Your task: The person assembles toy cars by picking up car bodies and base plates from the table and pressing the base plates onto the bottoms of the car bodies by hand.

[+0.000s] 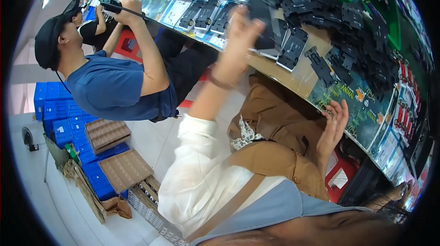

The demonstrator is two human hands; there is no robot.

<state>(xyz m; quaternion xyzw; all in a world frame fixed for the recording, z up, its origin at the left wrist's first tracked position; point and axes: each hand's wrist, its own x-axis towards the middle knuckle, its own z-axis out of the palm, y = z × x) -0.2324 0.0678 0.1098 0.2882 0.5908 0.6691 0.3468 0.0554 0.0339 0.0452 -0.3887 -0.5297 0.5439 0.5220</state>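
My left hand (240,30), smeared by motion, reaches over the bench from a white sleeve. Its fingers close at the edge of a black plastic part (266,19), which is blurred as well. Under and beside it, black housings on white bases stand in rows; one such housing (293,49) is nearest, at the bench edge. My right hand (336,124) is open by the bench's front edge, fingers loosely bent and holding nothing. Two loose black parts (321,66) lie on the brown board between my hands.
A large heap of black parts (362,35) covers the bench at right, by a green bin (394,28). Red-and-white pieces (404,101) lie at far right. At left a co-worker (114,81) stands at the bench; blue crates (68,117) and brown trays (126,168) are on the floor.
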